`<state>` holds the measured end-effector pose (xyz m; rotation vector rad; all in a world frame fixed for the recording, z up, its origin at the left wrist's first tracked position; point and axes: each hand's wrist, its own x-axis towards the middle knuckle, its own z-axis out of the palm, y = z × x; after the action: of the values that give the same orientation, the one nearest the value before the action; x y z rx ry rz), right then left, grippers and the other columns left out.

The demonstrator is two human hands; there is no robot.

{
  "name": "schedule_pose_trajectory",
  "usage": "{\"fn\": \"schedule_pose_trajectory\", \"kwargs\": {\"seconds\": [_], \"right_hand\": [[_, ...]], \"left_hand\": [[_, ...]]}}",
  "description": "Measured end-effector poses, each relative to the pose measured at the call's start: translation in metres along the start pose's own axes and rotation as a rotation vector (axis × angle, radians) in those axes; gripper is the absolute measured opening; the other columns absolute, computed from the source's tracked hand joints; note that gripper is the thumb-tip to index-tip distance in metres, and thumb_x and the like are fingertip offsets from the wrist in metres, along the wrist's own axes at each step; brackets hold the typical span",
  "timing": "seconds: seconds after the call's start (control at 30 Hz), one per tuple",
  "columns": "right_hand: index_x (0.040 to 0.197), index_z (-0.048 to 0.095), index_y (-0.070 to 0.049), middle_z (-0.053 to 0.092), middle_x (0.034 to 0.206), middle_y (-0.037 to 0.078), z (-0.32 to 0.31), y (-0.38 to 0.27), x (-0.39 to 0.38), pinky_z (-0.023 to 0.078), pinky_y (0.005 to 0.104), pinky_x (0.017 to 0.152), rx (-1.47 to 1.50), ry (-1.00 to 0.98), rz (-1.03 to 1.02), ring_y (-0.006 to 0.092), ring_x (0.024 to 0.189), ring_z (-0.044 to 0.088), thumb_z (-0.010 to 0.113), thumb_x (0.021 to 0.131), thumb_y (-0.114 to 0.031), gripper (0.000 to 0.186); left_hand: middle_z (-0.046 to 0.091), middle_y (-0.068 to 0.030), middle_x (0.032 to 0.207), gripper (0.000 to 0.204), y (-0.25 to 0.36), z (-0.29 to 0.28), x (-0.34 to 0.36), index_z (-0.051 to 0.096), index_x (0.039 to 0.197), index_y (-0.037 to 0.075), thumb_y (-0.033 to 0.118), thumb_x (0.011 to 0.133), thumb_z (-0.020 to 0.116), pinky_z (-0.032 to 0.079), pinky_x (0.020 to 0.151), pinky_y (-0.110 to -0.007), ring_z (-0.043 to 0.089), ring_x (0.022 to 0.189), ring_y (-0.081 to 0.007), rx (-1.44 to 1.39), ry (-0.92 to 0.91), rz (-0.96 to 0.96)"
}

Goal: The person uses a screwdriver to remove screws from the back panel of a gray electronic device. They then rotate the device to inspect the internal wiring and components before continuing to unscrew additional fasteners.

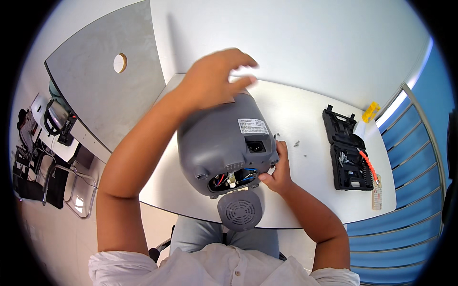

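Note:
A dark grey, rounded appliance (214,138), by its shape a rice cooker, lies tipped over on the white table with its underside toward me. Its power socket (256,146) and a white label (253,127) face up. Coloured wires (232,179) show in an opening in the base. A round vented cover (240,210) hangs below that opening at the table's front edge. My left hand (217,78) is above the far end, thumb and fingers apart, slightly blurred; whether it touches the cooker is unclear. My right hand (280,171) grips the lower right edge, thumb beside the opening.
Several small screws (296,143) lie right of the cooker. Farther right are an open black tool case (348,148), an orange flexible shaft (368,164), a remote control (377,195) and a yellow object (371,112). A grey partition (109,71) stands left, a metal railing (431,143) right.

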<state>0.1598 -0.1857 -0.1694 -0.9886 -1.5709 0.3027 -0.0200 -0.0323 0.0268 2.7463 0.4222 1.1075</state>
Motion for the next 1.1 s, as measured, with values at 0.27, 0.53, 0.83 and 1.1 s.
{"fn": "schedule_pose_trajectory", "kwargs": {"seconds": [0.27, 0.53, 0.83, 1.1], "right_hand": [[0.134, 0.03, 0.007, 0.04, 0.102, 0.011, 0.0, -0.003, -0.001, 0.041, 0.0284, 0.07, -0.056, -0.023, 0.011, 0.0172, 0.086, 0.045, 0.069, 0.076, -0.055, 0.094], [0.134, 0.032, 0.005, 0.039, 0.1, 0.009, 0.003, -0.006, 0.002, 0.04, 0.0267, 0.067, -0.025, 0.027, 0.071, 0.0154, 0.085, 0.044, 0.066, 0.077, -0.053, 0.089], [0.138, 0.025, 0.004, 0.04, 0.109, 0.007, 0.005, -0.006, 0.002, 0.039, 0.0252, 0.066, -0.035, -0.002, 0.051, 0.0129, 0.089, 0.046, 0.065, 0.079, -0.054, 0.092], [0.135, 0.031, 0.005, 0.04, 0.103, 0.01, 0.004, -0.012, 0.003, 0.044, 0.0286, 0.076, -0.018, 0.015, 0.053, 0.0178, 0.091, 0.048, 0.068, 0.079, -0.045, 0.083]], "left_hand": [[0.064, -0.009, 0.104, 0.036, 0.024, 0.008, -0.018, 0.063, 0.11, 0.004, 0.031, 0.087, 0.057, 0.044, 0.09, -0.033, 0.059, 0.1, -0.0221, -0.302, -0.025, 0.032], [0.063, -0.0077, 0.112, 0.039, 0.014, 0.007, -0.017, 0.06, 0.116, 0.004, 0.034, 0.093, 0.049, 0.043, 0.092, -0.032, 0.056, 0.104, -0.0156, -0.908, -0.088, -0.181], [0.065, -0.0049, 0.107, 0.041, -0.007, 0.005, -0.019, 0.058, 0.118, 0.007, 0.038, 0.096, 0.044, 0.045, 0.085, -0.028, 0.058, 0.098, -0.0132, -1.365, -0.05, -0.316], [0.064, -0.0048, 0.107, 0.043, -0.003, 0.006, -0.018, 0.056, 0.119, 0.007, 0.04, 0.096, 0.044, 0.043, 0.087, -0.029, 0.057, 0.099, -0.0132, -1.3, -0.076, -0.304]]}}
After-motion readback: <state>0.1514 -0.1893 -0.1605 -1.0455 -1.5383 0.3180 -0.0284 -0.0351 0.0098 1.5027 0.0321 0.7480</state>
